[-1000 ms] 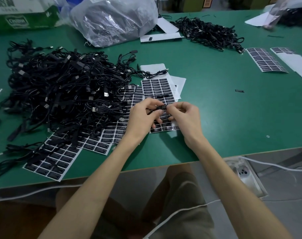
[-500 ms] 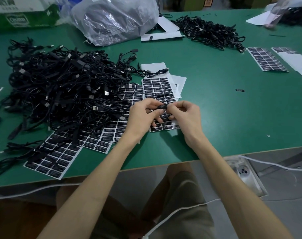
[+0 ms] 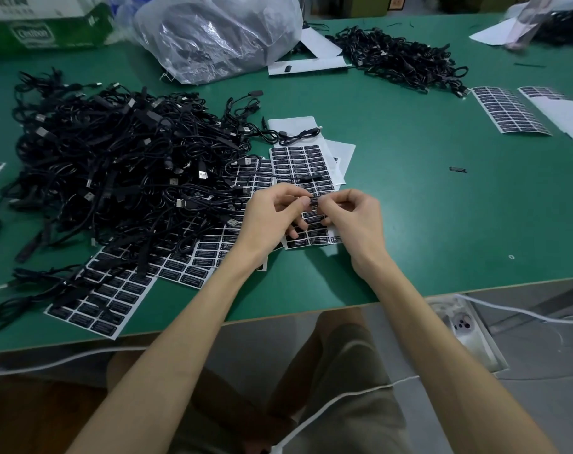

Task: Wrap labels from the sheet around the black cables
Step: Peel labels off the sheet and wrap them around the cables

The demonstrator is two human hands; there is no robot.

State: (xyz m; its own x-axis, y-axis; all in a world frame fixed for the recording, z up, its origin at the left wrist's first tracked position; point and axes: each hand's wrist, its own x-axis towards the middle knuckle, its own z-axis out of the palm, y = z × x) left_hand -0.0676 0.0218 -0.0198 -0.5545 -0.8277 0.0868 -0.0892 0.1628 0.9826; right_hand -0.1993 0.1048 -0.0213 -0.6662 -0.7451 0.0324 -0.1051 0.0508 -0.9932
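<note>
Left hand [image 3: 272,221] and right hand [image 3: 355,221], fingers curled, pinch a small glossy black label [image 3: 313,201] between their tips, just above the white-backed label sheet [image 3: 298,158] of black rectangles on the matte green counter [image 3: 442,224]. Left: a tangled heap of thin black cables [image 3: 115,165]. Beyond: a crinkled translucent plastic bag [image 3: 219,34] and a second cable heap [image 3: 399,57].

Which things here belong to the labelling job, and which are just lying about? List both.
In the job: left hand and right hand, both pinching a label; label sheet beneath them; cable pile.
Lying about: plastic bag; cardboard box; power strip below the table edge.
</note>
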